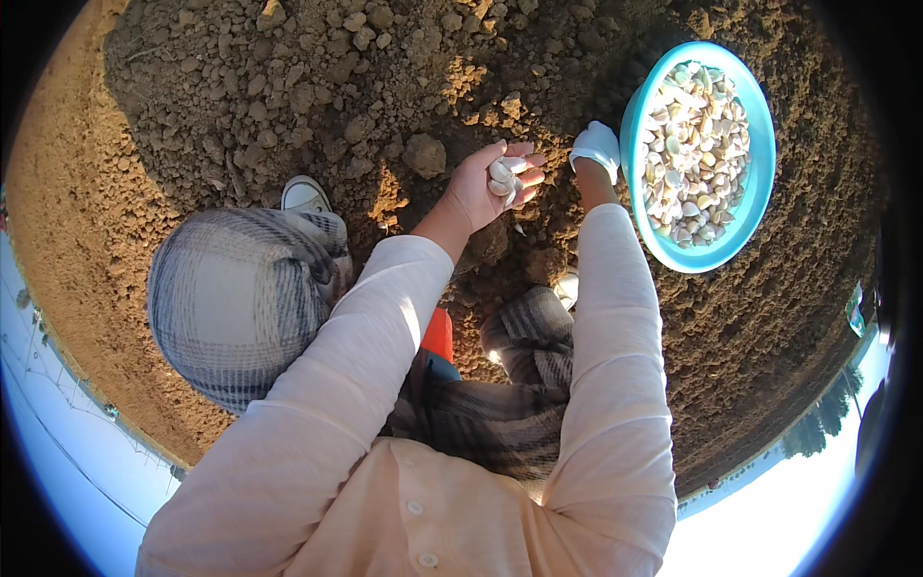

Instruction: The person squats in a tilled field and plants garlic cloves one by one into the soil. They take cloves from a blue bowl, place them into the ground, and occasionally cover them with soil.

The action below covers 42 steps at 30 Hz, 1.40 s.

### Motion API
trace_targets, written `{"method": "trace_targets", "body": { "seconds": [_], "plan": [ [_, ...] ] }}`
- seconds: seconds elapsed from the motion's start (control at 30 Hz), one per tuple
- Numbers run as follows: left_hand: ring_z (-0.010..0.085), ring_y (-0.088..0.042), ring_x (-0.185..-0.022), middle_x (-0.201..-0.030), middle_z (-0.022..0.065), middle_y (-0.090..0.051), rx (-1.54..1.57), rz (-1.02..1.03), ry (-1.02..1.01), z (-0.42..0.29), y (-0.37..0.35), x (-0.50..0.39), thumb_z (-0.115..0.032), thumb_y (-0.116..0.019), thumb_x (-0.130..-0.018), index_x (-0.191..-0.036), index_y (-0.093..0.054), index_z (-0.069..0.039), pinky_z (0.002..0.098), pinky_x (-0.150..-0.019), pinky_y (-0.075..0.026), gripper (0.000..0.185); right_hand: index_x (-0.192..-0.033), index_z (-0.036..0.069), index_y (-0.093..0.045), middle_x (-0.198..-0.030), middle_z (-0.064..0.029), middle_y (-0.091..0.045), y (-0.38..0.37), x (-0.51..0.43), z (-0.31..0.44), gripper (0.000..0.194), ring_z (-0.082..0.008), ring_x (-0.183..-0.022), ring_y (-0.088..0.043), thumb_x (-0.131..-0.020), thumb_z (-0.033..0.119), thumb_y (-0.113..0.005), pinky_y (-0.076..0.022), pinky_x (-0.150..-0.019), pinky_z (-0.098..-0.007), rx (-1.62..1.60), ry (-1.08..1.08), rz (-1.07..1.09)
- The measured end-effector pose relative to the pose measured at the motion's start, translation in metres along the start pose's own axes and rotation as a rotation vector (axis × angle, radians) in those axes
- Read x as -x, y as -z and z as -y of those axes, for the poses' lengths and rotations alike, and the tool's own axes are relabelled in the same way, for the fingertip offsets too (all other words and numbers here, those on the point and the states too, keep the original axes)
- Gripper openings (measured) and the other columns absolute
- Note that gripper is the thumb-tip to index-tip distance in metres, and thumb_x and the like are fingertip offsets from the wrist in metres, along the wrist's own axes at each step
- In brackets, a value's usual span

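Several garlic cloves (506,175) lie in my left hand (492,184), which is palm up with the fingers loosely curled around them, above the soil. My right hand (596,148) wears a white glove and is low at the soil, just left of a turquoise plastic basin (758,180). Its fingers are hidden under the glove and the hand's back, so whether it holds anything does not show. Many loose garlic cloves (692,159) fill much of the basin. A small pale piece, perhaps a clove, lies on the soil between my forearms.
Cloddy brown soil (310,94) stretches around me, with a large clod (425,156) near my left hand. A canvas shoe (306,195) with a white toe stands at the left, beside my knee in plaid cloth (231,303). Something red (438,335) shows between my legs.
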<state>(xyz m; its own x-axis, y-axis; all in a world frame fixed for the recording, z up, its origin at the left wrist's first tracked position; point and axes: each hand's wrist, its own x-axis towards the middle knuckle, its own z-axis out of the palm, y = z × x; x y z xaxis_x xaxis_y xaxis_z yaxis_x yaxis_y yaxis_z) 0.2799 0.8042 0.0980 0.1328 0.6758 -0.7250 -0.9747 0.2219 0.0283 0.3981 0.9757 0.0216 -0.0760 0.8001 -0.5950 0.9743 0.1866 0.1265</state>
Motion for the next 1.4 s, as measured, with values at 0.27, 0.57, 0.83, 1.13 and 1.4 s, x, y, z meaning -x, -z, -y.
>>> {"method": "trace_targets", "body": {
  "seconds": [0.27, 0.57, 0.83, 1.13, 1.4],
  "plan": [
    [0.0288, -0.051, -0.112, -0.124, 0.0116, -0.053, 0.014, 0.003, -0.069, -0.006, 0.0, 0.005, -0.04, -0.04, -0.093, -0.119, -0.055, -0.006, 0.0389, -0.085, -0.046, 0.045, -0.107, 0.012, -0.064, -0.098, -0.0115, -0.064, 0.067, 0.098, 0.008, 0.023, -0.0296, -0.088, -0.062, -0.088, 0.019, -0.055, -0.0494, -0.078, -0.0353, -0.541, 0.8, -0.289],
    [0.0167, -0.056, -0.066, -0.084, 0.007, -0.06, -0.098, 0.014, -0.015, -0.028, -0.026, 0.03, -0.041, -0.039, -0.095, -0.096, -0.058, -0.007, 0.0399, -0.074, -0.05, 0.039, -0.106, 0.014, -0.066, -0.093, -0.0093, -0.059, 0.097, 0.137, 0.021, 0.024, -0.0258, -0.083, -0.06, -0.082, 0.018, -0.064, -0.0493, -0.075, -0.0332, -0.455, 0.923, -0.029],
    [0.015, -0.057, -0.07, -0.081, 0.0051, -0.058, -0.68, -0.052, -0.001, -0.128, -0.074, 0.037, -0.039, -0.048, -0.093, -0.096, -0.06, -0.005, 0.0231, -0.048, -0.041, 0.036, -0.098, 0.0, -0.062, -0.083, -0.0026, -0.064, 0.112, 0.138, 0.039, 0.029, -0.0096, -0.075, -0.056, -0.086, 0.026, -0.064, -0.0457, -0.071, -0.0243, -1.08, 0.467, 0.068],
    [0.0142, -0.064, -0.078, -0.085, 0.0069, -0.06, -1.778, -0.038, -0.114, -0.229, -0.058, 0.138, -0.039, -0.052, -0.091, -0.091, -0.061, -0.004, 0.0192, -0.05, -0.044, 0.036, -0.107, 0.001, -0.058, -0.089, -0.0042, -0.063, -0.018, 0.199, 0.1, 0.032, -0.0129, -0.08, -0.061, -0.086, 0.024, -0.066, -0.0506, -0.074, -0.0277, -1.36, 0.318, 0.753],
    [0.0123, -0.058, -0.052, -0.075, 0.0099, -0.059, -0.908, 0.107, 0.12, -0.196, 0.05, 0.183, -0.029, -0.049, -0.094, -0.1, -0.058, 0.004, 0.0156, -0.03, -0.033, 0.034, -0.105, 0.001, -0.06, -0.083, -0.0052, -0.064, 0.039, 0.234, 0.16, 0.023, -0.0155, -0.073, -0.063, -0.089, 0.019, -0.061, -0.052, -0.069, -0.029, -1.805, 0.488, 1.001]
  ]
}}
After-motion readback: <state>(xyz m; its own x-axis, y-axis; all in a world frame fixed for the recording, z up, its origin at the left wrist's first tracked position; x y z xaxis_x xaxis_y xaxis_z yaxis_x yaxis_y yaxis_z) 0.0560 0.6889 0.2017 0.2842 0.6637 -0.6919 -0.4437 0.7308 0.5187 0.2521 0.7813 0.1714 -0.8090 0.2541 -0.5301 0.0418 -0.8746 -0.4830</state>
